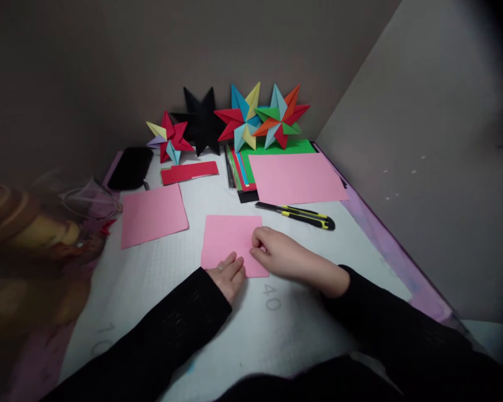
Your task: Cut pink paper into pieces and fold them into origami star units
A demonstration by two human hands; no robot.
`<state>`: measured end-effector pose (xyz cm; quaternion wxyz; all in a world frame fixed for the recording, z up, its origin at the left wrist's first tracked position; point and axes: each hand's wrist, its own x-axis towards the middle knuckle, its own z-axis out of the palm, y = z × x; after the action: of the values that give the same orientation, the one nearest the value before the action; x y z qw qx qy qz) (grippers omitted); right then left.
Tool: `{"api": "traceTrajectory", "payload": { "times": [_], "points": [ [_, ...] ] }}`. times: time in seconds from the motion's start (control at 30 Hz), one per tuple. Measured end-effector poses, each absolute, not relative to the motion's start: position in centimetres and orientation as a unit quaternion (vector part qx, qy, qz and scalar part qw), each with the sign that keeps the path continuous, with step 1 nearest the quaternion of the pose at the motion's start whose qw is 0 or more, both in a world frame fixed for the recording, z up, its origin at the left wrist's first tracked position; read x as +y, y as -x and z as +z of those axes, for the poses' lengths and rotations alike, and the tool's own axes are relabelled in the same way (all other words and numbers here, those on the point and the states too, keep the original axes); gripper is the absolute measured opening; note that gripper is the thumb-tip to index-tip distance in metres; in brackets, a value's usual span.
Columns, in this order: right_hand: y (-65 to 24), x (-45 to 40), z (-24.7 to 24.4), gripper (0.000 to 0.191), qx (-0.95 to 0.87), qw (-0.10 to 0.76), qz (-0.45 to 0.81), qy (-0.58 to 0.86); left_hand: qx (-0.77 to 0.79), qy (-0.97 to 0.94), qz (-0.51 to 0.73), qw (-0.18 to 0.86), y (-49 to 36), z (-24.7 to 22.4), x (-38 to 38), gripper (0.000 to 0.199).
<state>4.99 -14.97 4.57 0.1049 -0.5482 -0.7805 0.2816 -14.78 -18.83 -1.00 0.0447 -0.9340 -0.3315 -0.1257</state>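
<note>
A square sheet of pink paper (pixel 230 231) lies flat on the white mat in front of me. My left hand (pixel 230 273) rests on its lower edge, fingers stretched out and pressed down on it, with a ring on one finger. Over the sheet's right edge is my right hand (pixel 272 248), its fingers curled in and touching the paper; nothing shows between them. A faint crease seems to run across the sheet between the two hands. Beyond my right hand lies a black and yellow utility knife (pixel 304 216) with its blade out.
Another pink square stack (pixel 155 215) sits to the left. A large pink sheet (pixel 297 177) tops coloured papers at the back right. Red strips (pixel 189 172), a black phone (pixel 131 168) and folded paper stars (pixel 246 117) stand behind. Blurred pots (pixel 29 218) are at left.
</note>
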Motion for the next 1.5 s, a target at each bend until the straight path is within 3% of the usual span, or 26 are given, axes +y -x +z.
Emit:
{"api": "traceTrajectory", "payload": {
  "times": [0.1,0.43,0.7,1.07,1.5],
  "points": [
    [-4.8,-14.8,4.6,0.015,-0.755,0.100,0.322,0.563,-0.338,0.932,-0.122,0.049,14.7,-1.2,-18.9,0.036],
    [-3.4,-11.0,4.9,0.013,-0.812,0.095,0.258,0.516,-0.394,0.906,-0.151,0.029,14.2,-3.0,-18.4,0.040],
    [-4.6,-11.5,1.9,0.010,-0.839,0.171,0.212,0.472,-0.376,0.895,-0.233,-0.057,14.3,-4.9,-17.2,0.031],
    [-4.7,-11.3,2.2,0.013,-0.838,0.155,0.225,0.472,-0.361,0.920,-0.114,-0.104,14.3,-1.3,-17.7,0.054],
    [-4.6,-11.3,2.6,0.013,-0.841,0.136,0.222,0.474,-0.350,0.924,-0.117,-0.104,14.4,-1.6,-17.7,0.054]
  ]
}}
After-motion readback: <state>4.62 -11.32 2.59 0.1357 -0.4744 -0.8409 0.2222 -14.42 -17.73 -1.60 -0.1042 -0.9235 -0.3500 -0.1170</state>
